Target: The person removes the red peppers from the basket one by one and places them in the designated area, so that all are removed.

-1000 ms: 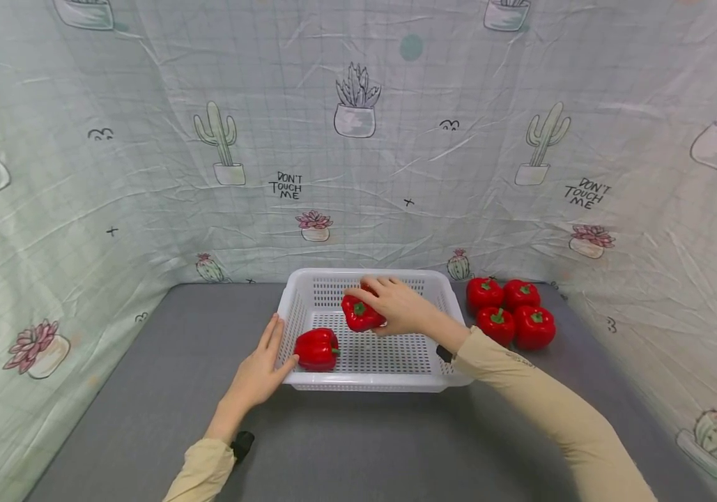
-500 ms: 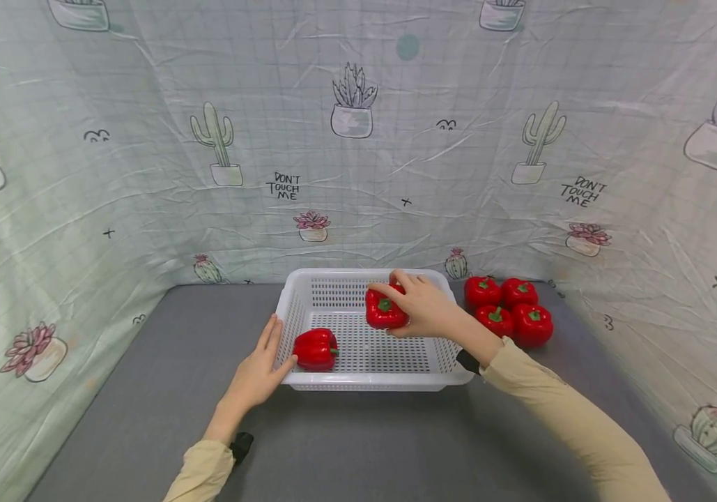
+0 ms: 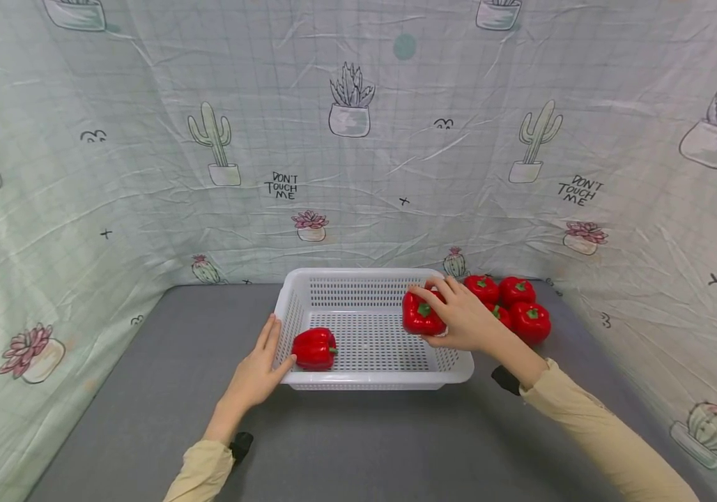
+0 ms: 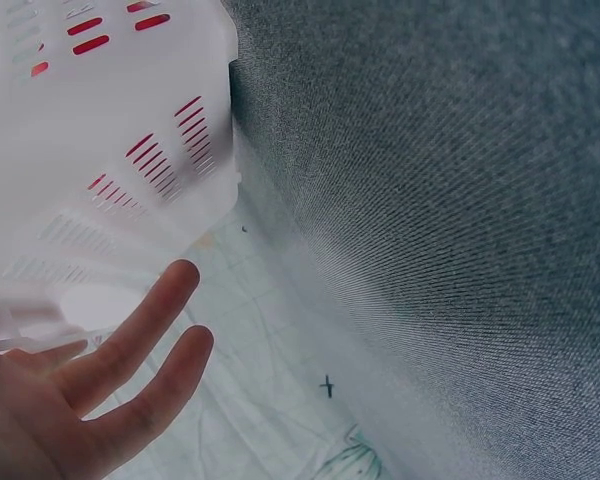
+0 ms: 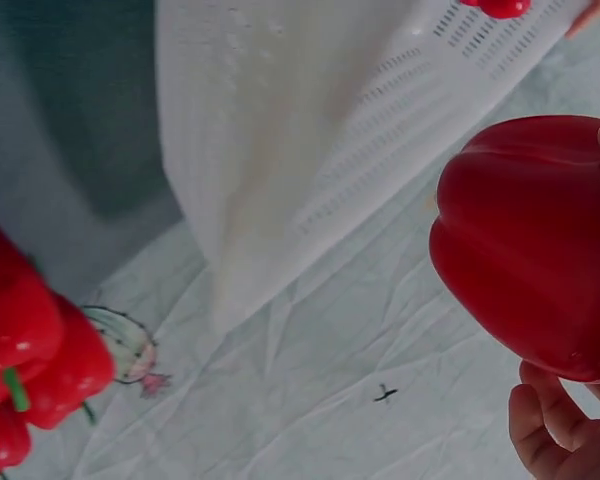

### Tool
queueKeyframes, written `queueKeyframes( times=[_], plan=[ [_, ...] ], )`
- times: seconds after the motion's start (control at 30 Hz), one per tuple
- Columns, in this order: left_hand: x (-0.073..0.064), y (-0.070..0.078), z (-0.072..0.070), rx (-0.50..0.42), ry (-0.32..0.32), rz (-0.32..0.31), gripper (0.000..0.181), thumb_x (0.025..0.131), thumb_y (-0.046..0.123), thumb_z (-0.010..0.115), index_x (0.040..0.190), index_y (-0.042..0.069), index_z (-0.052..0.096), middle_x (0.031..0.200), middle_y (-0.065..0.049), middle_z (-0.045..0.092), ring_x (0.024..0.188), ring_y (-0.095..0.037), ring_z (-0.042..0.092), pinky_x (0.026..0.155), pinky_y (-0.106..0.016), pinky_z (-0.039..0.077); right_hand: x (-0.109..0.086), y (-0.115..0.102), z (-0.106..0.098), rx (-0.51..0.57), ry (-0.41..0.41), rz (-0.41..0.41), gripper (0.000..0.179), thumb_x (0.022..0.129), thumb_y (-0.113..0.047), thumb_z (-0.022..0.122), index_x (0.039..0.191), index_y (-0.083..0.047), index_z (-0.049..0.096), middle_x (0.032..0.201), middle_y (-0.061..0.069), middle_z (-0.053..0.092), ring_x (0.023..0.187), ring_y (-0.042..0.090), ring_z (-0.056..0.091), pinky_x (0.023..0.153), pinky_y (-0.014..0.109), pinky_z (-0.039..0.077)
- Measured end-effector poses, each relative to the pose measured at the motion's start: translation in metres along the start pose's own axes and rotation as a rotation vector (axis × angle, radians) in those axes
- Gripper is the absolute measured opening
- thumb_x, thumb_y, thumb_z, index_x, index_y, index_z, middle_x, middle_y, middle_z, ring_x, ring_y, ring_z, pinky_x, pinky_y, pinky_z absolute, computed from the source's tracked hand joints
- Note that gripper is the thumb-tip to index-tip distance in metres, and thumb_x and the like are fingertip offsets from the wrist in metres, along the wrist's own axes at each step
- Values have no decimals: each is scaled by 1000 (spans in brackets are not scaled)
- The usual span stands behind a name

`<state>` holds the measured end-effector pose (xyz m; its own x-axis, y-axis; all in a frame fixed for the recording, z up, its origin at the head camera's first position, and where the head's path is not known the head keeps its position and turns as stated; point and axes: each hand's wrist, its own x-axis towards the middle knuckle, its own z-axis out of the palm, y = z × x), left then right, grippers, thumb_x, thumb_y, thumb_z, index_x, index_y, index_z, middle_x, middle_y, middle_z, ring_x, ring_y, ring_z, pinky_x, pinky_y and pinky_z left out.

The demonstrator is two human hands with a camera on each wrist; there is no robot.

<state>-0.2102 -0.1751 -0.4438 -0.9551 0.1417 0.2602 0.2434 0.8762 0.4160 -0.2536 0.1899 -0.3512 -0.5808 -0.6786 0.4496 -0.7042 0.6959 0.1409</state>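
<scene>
A red bell pepper (image 3: 421, 314) is gripped in my right hand (image 3: 467, 317) over the right part of a white perforated basket (image 3: 377, 378). Its green stem shows in the head view; the right wrist view shows its smooth side, the held bell pepper (image 5: 540, 245) standing large beside the curled fingers. Another red bell pepper (image 3: 314, 348) lies on its side in the basket's front left corner, stem to the right. My left hand (image 3: 256, 369) rests against the basket's left rim, fingers straight along the outside. In the left wrist view, two straight fingers (image 4: 145, 330) extend past the basket wall.
Several red bell peppers (image 3: 530, 322) stand in a cluster on the grey tabletop (image 3: 371, 446), right of the basket. My right hand partly covers one of them. A cactus-print cloth (image 3: 396, 160) hangs close behind the basket and along both sides.
My right hand has moved rightward with the bell pepper, from the basket's middle to its right side. My left hand and the bell pepper in the corner have stayed put.
</scene>
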Motion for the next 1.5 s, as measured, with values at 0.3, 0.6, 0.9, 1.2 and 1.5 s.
queueKeyframes(
  times=[0.3,0.6,0.9,1.2,1.5],
  plan=[
    [0,0,1,-5,4,-5,75,83,34,56,141,2,21,148,-16,17,113,-37,51,78,-51,49,-33,8,-8,22,55,45,91,48,-33,84,127,-16,42,114,10,48,97,24,49,78,43,50],
    [-1,-1,0,1,3,-4,75,83,35,55,141,2,21,148,-15,17,110,-36,53,77,-50,50,-63,16,-17,33,81,138,91,47,-31,85,127,-21,43,118,12,47,96,29,52,74,48,51],
    [-2,0,-1,-4,-3,-12,76,83,35,56,141,2,21,148,-15,17,111,-37,51,77,-50,49,-88,26,-15,22,125,203,89,41,-26,87,121,-16,48,115,12,48,102,28,44,70,47,52],
    [-1,1,0,-6,-5,-17,77,83,36,57,141,3,20,148,-15,17,113,-38,50,78,-50,49,-108,38,-6,-5,154,239,86,40,-24,86,117,-11,49,112,14,47,99,31,43,73,51,46],
    [0,1,0,-11,-5,-14,77,82,36,57,141,2,20,148,-16,16,114,-38,49,78,-49,49,-123,47,6,-51,98,245,83,44,-27,84,117,-11,49,109,14,47,92,29,47,66,43,41]
  ],
)
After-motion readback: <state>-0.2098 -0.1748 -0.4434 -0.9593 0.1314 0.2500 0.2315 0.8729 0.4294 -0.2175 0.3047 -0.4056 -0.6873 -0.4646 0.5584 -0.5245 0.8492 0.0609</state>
